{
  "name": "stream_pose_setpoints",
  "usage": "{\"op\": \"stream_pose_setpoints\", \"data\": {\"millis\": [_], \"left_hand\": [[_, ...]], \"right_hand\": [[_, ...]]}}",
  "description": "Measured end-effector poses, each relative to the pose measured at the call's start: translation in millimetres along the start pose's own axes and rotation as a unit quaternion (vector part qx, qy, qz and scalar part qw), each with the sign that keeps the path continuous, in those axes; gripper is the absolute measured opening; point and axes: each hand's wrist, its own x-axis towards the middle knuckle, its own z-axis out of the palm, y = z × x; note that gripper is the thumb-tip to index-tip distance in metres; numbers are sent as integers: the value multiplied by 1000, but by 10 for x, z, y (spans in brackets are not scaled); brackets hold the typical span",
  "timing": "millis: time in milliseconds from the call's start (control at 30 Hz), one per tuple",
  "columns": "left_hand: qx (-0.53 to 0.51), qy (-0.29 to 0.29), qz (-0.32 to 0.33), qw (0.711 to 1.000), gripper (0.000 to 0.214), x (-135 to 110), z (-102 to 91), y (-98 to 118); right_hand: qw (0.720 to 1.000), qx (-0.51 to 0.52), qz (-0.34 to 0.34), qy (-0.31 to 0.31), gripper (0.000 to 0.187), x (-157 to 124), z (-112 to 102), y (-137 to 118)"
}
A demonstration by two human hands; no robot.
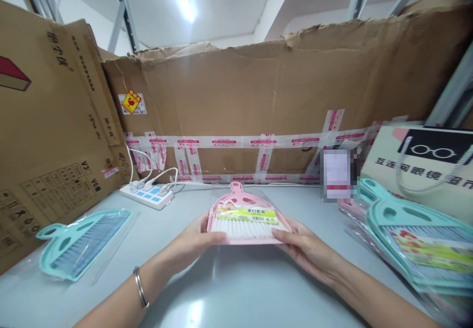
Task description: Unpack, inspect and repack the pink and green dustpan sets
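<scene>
Closest in, the left hand (195, 242) (a metal bangle (140, 286) on its wrist) and the right hand (303, 249) each clasp a lower corner of the pink dustpan set (246, 217), held in its clear wrap just over the middle of the grey worktop (236, 288). A teal dustpan (81, 242) lies well off to the left and a stack of teal dustpans (417, 239) sits to the right. Farther back, a white power strip (148, 195) rests before the taped cardboard wall (277, 101).

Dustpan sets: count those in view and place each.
4: pink set between left hand and right hand; lone teal set left on the table; two stacked teal sets at right. That stack may hide more.
</scene>
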Motion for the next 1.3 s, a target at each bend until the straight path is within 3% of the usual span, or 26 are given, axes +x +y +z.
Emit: {"op": "stream_pose_setpoints", "data": {"millis": [67,233,300,433,533,600,700,767,833,900,1000,1100,1200,1300], "left_hand": [[14,6,25,1000,66,16,-14,-35],[93,160,-50,982,45,128,-114,-224],[107,151,-52,981,50,129,-164,-197],[75,84,5,994,70,29,-243,-3],[171,-8,57,984,74,-42,-222,46],[237,-12,84,968,72,-48,-164,0],[274,112,106,949,45,0,-80,-99],[258,194,115,939,28,40,-58,-140],[237,238,122,934,26,65,-61,-156],[217,243,128,937,26,70,-71,-156],[145,181,140,963,46,66,-70,-161],[50,111,126,985,79,78,-68,-195],[16,88,104,991,84,100,-86,-244],[16,87,98,991,80,103,-110,-263]], "right_hand": [[999,-16,-4,35,44,18,13,37],[991,-12,-22,129,38,47,30,107],[985,-3,-20,170,35,55,15,107],[978,4,-37,204,31,64,-14,79],[982,-11,-30,185,35,62,-6,63],[987,-28,-23,158,42,52,7,54],[994,-53,-20,97,56,18,21,35],[997,-56,-33,36,77,-10,18,35],[996,-71,-56,-19,110,-25,2,59],[991,-104,-84,-18,130,-12,-28,103],[981,-151,-106,58,116,63,-94,151],[976,-180,-105,58,90,149,-165,140],[972,-201,-114,34,66,187,-204,119],[972,-202,-116,29,59,181,-210,126]]}}
